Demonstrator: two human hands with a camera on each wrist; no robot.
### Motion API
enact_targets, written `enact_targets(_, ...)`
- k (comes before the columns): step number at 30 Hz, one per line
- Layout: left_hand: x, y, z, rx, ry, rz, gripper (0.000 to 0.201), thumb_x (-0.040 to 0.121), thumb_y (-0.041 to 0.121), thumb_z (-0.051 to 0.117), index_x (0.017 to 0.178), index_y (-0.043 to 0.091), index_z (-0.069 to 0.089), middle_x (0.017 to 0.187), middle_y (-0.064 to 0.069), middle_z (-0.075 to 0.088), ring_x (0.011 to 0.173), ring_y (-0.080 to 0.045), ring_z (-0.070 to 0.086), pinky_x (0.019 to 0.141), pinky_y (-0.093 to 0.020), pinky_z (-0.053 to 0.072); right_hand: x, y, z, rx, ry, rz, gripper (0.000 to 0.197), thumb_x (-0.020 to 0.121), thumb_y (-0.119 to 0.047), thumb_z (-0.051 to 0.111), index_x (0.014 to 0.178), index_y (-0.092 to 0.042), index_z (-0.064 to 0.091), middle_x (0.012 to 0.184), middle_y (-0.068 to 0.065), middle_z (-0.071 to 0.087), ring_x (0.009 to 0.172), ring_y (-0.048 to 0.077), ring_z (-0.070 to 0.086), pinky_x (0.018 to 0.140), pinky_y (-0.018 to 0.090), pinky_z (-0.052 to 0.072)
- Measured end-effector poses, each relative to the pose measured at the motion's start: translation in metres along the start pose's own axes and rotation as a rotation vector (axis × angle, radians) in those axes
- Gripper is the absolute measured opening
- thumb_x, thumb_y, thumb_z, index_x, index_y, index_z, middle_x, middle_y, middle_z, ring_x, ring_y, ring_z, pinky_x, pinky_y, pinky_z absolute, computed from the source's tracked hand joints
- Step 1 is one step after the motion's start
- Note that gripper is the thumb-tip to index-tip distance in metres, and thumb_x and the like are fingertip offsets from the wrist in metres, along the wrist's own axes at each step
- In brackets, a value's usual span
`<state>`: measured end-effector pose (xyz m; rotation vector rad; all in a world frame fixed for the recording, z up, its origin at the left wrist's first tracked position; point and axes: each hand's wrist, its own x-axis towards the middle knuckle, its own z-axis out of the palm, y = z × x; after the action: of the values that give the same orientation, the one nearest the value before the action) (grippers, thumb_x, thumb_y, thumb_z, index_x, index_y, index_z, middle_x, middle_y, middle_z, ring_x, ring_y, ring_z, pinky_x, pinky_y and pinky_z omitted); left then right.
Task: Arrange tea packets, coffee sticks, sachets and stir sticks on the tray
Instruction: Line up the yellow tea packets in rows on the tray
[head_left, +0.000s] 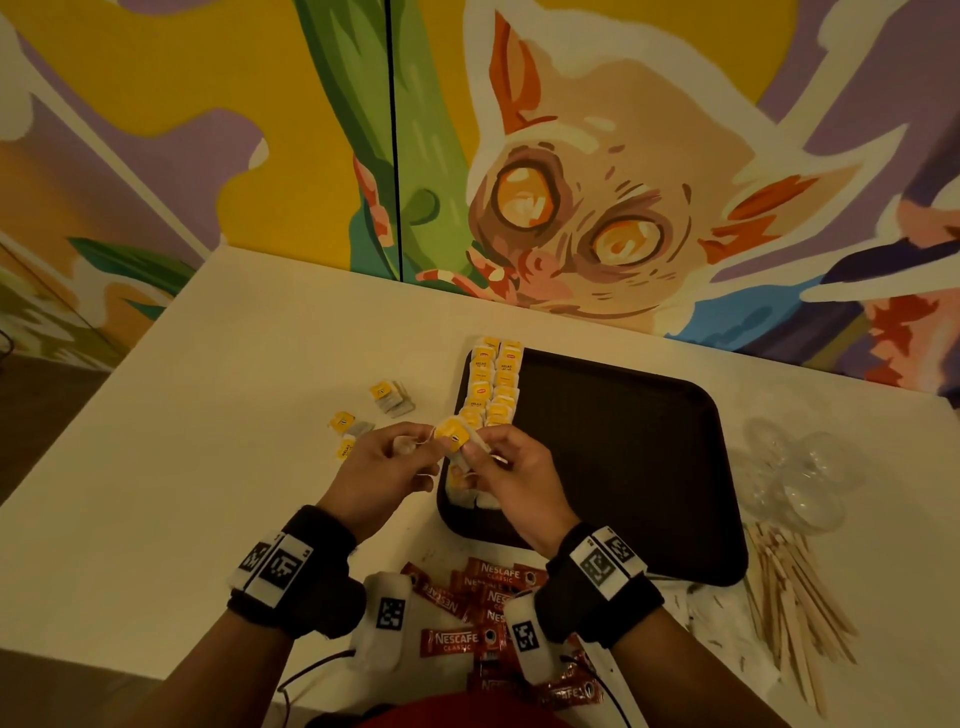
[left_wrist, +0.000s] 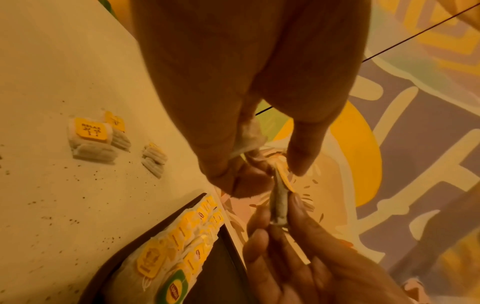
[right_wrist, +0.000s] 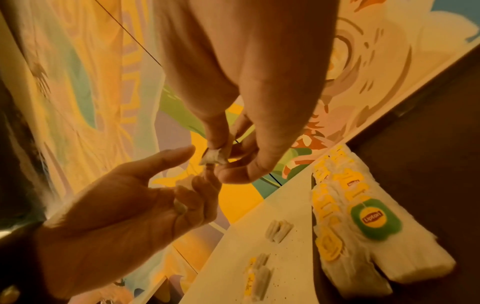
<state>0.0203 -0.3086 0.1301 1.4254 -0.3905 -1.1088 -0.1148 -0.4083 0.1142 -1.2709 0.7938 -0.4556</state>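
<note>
Both hands hover over the left edge of the dark tray (head_left: 623, 441). My right hand (head_left: 475, 449) pinches a tea bag (left_wrist: 279, 203) whose yellow tag (head_left: 451, 434) sticks up between the hands. My left hand (head_left: 415, 441) holds a second white tea bag (left_wrist: 249, 137) in its curled fingers, and its thumb touches the yellow tag. Two rows of yellow-tagged tea bags (head_left: 493, 384) lie along the tray's left side. Red coffee sticks (head_left: 467, 608) are heaped near the table's front edge, under my wrists. Wooden stir sticks (head_left: 795, 597) lie right of the tray.
A few loose tea bags (head_left: 392, 397) lie on the white table (head_left: 234, 364) left of the tray. Clear plastic pieces (head_left: 805, 478) sit at the tray's right. A painted wall (head_left: 571, 156) stands just behind the table. Most of the tray's surface is bare.
</note>
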Motion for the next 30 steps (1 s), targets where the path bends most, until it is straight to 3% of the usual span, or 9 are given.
enact_targets(5,0.0,0.001,0.004,0.12,0.055,0.128,0.017,0.086,0.015,0.071,0.095,0.0,0.071,0.058,0.003,0.051,0.051,-0.01,0.041,0.051,-0.023,0.039,-0.004,-0.001,0.0,-0.002,-0.033,0.026,0.02,0.094,-0.01,0.063,0.108,0.001,0.057,0.104,0.016,0.072,0.088,0.027,0.071,0.081,0.044,0.059)
enact_targets(10,-0.002,0.005,0.003,0.383,0.072,0.264,0.008,0.085,0.014,0.073,0.089,0.007,0.071,0.044,0.017,0.05,0.04,-0.001,0.043,0.046,-0.009,0.035,-0.003,-0.007,-0.004,-0.198,-0.073,-0.044,0.023,0.091,-0.025,0.069,0.113,-0.023,0.063,0.117,-0.002,0.068,0.107,0.015,0.065,0.09,0.037,0.056)
enact_targets(12,-0.004,0.007,0.002,0.49,0.049,0.33,0.007,0.084,0.016,0.074,0.087,0.01,0.071,0.044,0.02,0.051,0.039,-0.001,0.042,0.045,-0.008,0.032,-0.003,-0.013,-0.005,-0.26,-0.083,-0.099,0.023,0.089,-0.028,0.07,0.112,-0.028,0.066,0.115,-0.007,0.067,0.105,0.009,0.065,0.089,0.035,0.057)
enact_targets(15,-0.004,0.007,0.001,0.612,0.01,0.415,0.008,0.086,0.023,0.072,0.084,0.015,0.07,0.042,0.017,0.047,0.037,-0.007,0.032,0.042,-0.012,0.024,-0.003,-0.021,-0.005,-0.372,-0.069,-0.201,0.016,0.088,-0.028,0.071,0.104,-0.026,0.072,0.099,-0.008,0.072,0.092,0.007,0.066,0.08,0.026,0.056)
enact_targets(17,-0.004,0.006,0.002,0.644,0.027,0.431,0.01,0.085,0.029,0.073,0.083,0.019,0.071,0.046,0.015,0.049,0.039,-0.007,0.033,0.043,-0.014,0.025,-0.002,-0.024,-0.004,-0.395,-0.033,-0.233,0.01,0.088,-0.024,0.072,0.097,-0.021,0.075,0.09,-0.007,0.073,0.086,0.008,0.066,0.075,0.023,0.053)
enact_targets(19,-0.004,0.008,0.003,0.602,0.048,0.428,0.009,0.084,0.026,0.074,0.083,0.018,0.072,0.056,0.017,0.06,0.045,-0.004,0.047,0.047,-0.011,0.033,-0.001,-0.026,-0.005,-0.389,-0.01,-0.235,0.007,0.087,-0.021,0.072,0.093,-0.019,0.074,0.089,-0.006,0.074,0.086,0.01,0.067,0.078,0.025,0.054)
enact_targets(21,-0.004,0.009,0.004,0.57,0.052,0.433,0.005,0.084,0.021,0.074,0.085,0.017,0.072,0.073,0.013,0.069,0.062,0.001,0.061,0.057,-0.008,0.042,-0.001,-0.027,-0.005,-0.361,-0.01,-0.252,0.005,0.088,-0.018,0.072,0.093,-0.019,0.073,0.091,-0.003,0.074,0.089,0.012,0.068,0.085,0.03,0.055)
enact_targets(26,-0.005,0.01,0.003,0.505,0.024,0.405,0.004,0.084,0.012,0.073,0.087,0.015,0.072,0.075,0.006,0.073,0.064,-0.001,0.065,0.06,-0.011,0.047,-0.002,-0.03,-0.006,-0.261,0.024,-0.276,0.01,0.089,-0.011,0.07,0.09,-0.021,0.071,0.092,-0.001,0.074,0.09,0.014,0.069,0.09,0.029,0.054)
enact_targets(30,-0.006,0.01,0.004,0.481,-0.025,0.433,0.01,0.086,0.01,0.072,0.095,0.012,0.074,0.085,0.008,0.074,0.077,0.0,0.067,0.068,-0.008,0.047,-0.003,-0.031,-0.006,-0.246,0.044,-0.276,0.014,0.087,-0.011,0.071,0.089,-0.024,0.071,0.091,-0.003,0.074,0.089,0.012,0.07,0.086,0.027,0.055)
